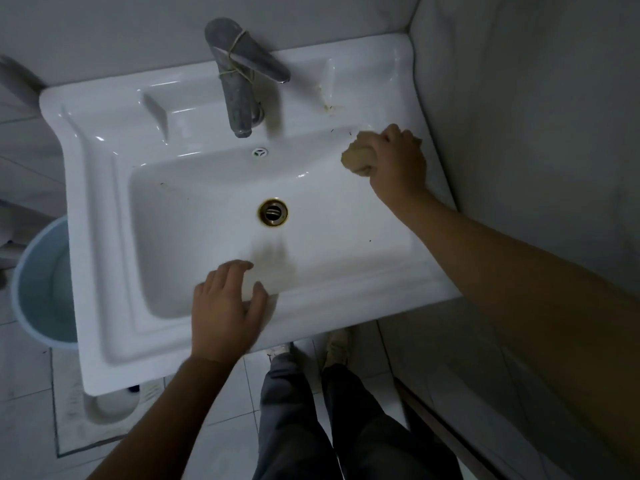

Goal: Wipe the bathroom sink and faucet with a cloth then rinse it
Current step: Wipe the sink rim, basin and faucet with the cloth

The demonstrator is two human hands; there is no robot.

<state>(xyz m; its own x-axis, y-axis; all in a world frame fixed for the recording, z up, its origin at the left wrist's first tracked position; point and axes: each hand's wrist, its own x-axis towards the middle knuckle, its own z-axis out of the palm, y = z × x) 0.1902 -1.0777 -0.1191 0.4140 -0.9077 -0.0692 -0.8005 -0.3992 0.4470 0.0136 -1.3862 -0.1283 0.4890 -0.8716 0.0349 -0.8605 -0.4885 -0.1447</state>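
While bunched under right hand fingers, cloth touches sink.

Two bare forearms reach forward from bottom of view. Left hand lies palm down, fingers spread and slightly curled, thumb out to right, holding nothing. Right arm extends further, up along right side, wrist bent slightly inward. Right hand is clenched in fist, knuckles up, gripping tan cloth that bulges out past fingers on left. Legs visible below, standing.
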